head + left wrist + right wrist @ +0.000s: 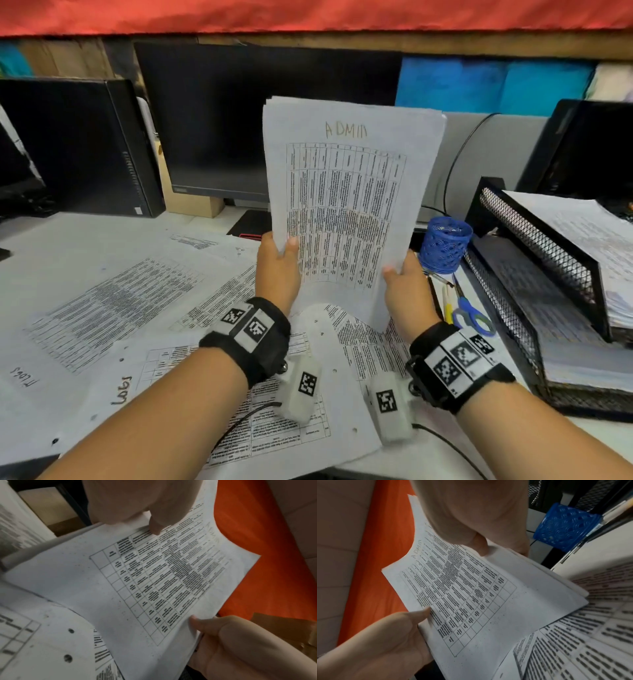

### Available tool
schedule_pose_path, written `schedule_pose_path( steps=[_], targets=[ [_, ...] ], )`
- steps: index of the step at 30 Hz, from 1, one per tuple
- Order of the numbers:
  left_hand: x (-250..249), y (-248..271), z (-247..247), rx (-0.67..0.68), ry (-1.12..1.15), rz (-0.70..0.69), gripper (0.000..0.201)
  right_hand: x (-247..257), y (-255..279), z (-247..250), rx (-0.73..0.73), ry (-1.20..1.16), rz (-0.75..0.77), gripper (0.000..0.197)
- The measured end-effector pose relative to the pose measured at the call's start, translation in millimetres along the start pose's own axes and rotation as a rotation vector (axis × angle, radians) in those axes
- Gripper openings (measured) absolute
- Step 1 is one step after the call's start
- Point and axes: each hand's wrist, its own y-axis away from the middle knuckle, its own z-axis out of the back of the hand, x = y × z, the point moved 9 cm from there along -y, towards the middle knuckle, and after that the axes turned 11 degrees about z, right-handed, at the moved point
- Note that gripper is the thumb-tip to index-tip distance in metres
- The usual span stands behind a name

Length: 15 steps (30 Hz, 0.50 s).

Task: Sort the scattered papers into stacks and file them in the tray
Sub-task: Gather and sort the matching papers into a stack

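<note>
I have a stack of papers (346, 192) raised upright above the bench (68, 236), its top sheet a printed table with "ADMIN" handwritten across the head. My left hand (277, 270) has its grip closed on the stack's lower left edge — thumb pressed on the front, fingers hidden behind. My right hand (407, 294) pinches the lower right edge the same way, thumb on the face of the page. The stack's bottom corner hangs just over the loose sheets (113, 308) spread across the bench, a couple of them marked "Logs" by hand. To my right stands the black mesh tray (534, 236), two tiers, each already holding papers. Between it and the stack sits a blue pen cup (445, 245), with blue-handled scissors (471, 315) lying beside the tray — near my right wrist.
</note>
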Motion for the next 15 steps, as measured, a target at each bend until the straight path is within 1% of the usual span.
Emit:
schedule_pose_path(
  steps=[3,6,8,10,12,14,15],
  targets=[
    [1.8,-1.3,1.2,-0.010,-0.006,0.045,0.022,10.4,-4.3,7.2,-0.028,0.010,0.027,0.035],
    [-12.5,-0.4,5.7,-0.015,0.007,-0.014,0.017,27.1,-8.4,18.5,-0.040,0.004,0.078,0.026],
    [-25.7,1.4,9.5,-0.012,0.024,-0.056,0.019,36.7,-8.9,29.4,-0.035,0.003,0.090,0.020],
    [-38.5,4.7,13.7,0.003,0.062,-0.087,0.023,44.9,-5.5,38.0,0.011,0.039,0.092,0.020],
    [-47.0,8.7,14.9,0.047,0.100,-0.092,0.020,48.9,2.1,42.7,0.083,0.062,0.073,0.020],
    [-53.7,10.2,17.3,0.052,0.113,-0.091,0.019,49.5,13.0,49.6,0.119,0.106,0.040,0.021],
    [-56.4,12.5,17.6,0.056,0.073,-0.087,0.019,50.4,20.4,51.3,0.153,0.145,0.029,0.021]
  ],
)
